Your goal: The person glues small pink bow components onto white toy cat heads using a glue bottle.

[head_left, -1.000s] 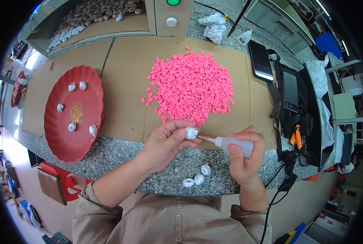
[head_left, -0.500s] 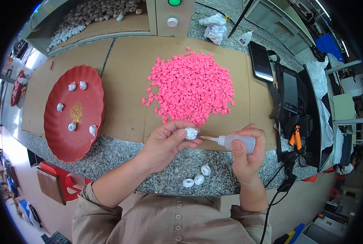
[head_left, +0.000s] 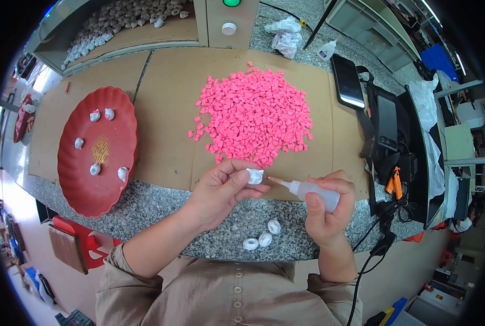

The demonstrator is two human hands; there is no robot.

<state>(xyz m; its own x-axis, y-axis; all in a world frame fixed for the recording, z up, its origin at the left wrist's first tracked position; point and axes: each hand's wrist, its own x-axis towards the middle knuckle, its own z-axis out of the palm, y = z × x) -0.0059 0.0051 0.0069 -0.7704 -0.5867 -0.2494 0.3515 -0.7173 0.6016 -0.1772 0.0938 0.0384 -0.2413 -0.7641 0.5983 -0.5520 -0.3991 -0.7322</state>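
My left hand (head_left: 221, 190) pinches a small white moulded piece (head_left: 255, 176) between thumb and fingers, just above the front edge of the cardboard. My right hand (head_left: 327, 209) grips a small translucent squeeze bottle (head_left: 310, 191) whose orange nozzle points left, its tip a short gap from the white piece. A heap of small pink pieces (head_left: 256, 116) lies on the cardboard sheet (head_left: 166, 108) just beyond both hands. Three more white pieces (head_left: 262, 237) lie on the granite counter near my body.
A red round tray (head_left: 98, 185) with several white pieces sits at the left. A phone (head_left: 347, 81), a black device and cables lie at the right. Farther back are crumpled tissue (head_left: 286, 30), a small glue bottle (head_left: 326, 51) and a bin of whitish pieces (head_left: 117, 16).
Nothing much: both hands stay in place, and the bottle's nozzle keeps pointing at the white piece.
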